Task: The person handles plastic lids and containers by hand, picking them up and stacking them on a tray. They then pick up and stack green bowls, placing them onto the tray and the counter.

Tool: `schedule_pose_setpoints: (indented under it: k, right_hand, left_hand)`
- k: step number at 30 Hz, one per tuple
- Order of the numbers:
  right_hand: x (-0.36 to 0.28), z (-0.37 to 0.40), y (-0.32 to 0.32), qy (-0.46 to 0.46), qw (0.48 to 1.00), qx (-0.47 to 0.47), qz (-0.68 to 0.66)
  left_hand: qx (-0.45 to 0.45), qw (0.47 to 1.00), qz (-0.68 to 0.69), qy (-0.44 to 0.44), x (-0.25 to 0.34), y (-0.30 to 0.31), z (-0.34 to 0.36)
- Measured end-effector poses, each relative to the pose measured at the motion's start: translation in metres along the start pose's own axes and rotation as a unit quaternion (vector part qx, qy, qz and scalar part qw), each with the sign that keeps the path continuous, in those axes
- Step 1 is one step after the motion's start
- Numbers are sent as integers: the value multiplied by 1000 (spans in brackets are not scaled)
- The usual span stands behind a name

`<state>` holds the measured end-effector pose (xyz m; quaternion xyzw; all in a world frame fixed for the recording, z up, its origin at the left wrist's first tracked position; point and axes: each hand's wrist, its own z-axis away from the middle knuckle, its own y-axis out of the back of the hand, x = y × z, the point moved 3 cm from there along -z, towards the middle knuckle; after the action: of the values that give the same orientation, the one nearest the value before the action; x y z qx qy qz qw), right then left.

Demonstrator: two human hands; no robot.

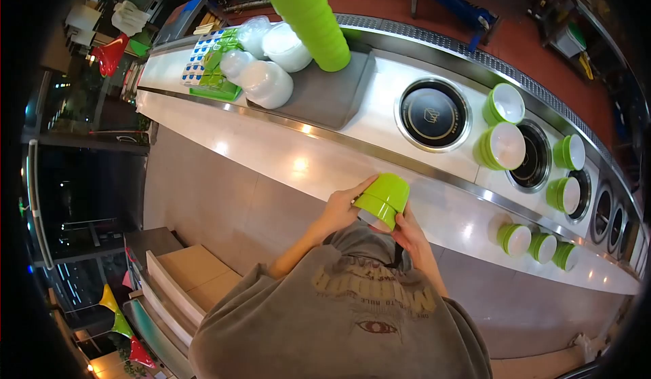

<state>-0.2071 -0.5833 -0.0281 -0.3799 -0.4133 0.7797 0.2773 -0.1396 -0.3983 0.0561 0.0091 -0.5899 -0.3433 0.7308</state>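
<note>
The stacked green bowls (383, 199) at centre look like smooth, glossy plastic. The counter (271, 152) beneath is polished pale stone, mirroring the lamps. Toward two o'clock the hob (434, 114) is glossy black glass in a brushed metal ring. At eleven o'clock the grey mat (332, 94) is matt. The sweatshirt (325, 318), at six o'clock, is soft cloth.

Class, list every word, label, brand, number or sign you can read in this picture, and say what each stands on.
Nothing reads clearly.
Grey hoodie: large printed lettering above an eye drawing, upside down and too blurred to read.
Round black hob: a hexagon mark, no legible words.
Blue-and-white packets: print too small.
Stacked green plastic bowls: no lettering seen.
</note>
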Motion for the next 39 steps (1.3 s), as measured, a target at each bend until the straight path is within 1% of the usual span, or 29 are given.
schedule_pose_setpoints:
  k: [2,5,8,9,11,12,14,17,20,23,26,29,30,32,33,35,36,39]
  right_hand:
    - [1,-20,-19,0,1000,20,11]
    - [5,-59,-43,95,985,49,134]
    - [-8,-102,-95,171,958,106,205]
    - [-14,-118,-111,198,936,116,267]
    - [-23,-155,-143,245,880,132,384]
    - [-25,-176,-158,263,856,145,421]
    - [-25,-216,-183,293,802,171,491]
    - [-15,-278,-179,353,659,195,635]
    - [0,-314,-176,397,551,195,708]
    - [15,-333,-160,406,538,201,711]
    - [22,-345,-157,406,562,226,684]
    - [18,-346,-164,373,567,229,697]
    - [16,-343,-169,363,574,212,703]
    - [14,-329,-175,341,584,185,713]
    - [15,-318,-173,352,575,182,716]
    - [21,-286,-167,366,556,187,723]
    - [24,-264,-166,376,559,202,710]
    - [40,-196,-128,373,550,288,689]
  left_hand:
    - [21,999,7,-28,2,24,-2]
    - [54,990,31,-125,-23,62,-15]
    - [79,974,188,-94,-50,100,-23]
    - [101,972,193,-86,-65,110,-26]
    - [146,967,198,-65,-101,133,-29]
    - [169,961,214,-46,-113,145,-29]
    - [159,965,207,-11,-133,166,-23]
    - [141,969,201,16,-153,193,-19]
    - [127,972,196,29,-164,214,-19]
    - [136,970,197,32,-176,220,-20]
    - [136,970,200,29,-181,220,-24]
    - [121,972,199,17,-182,215,-30]
    - [115,973,199,11,-180,214,-32]
    - [83,969,229,46,-179,213,-33]
    - [60,966,243,62,-177,212,-37]
    - [34,970,236,56,-174,204,-44]
    - [24,971,232,52,-173,197,-51]
    - [-54,980,191,24,-162,174,-70]
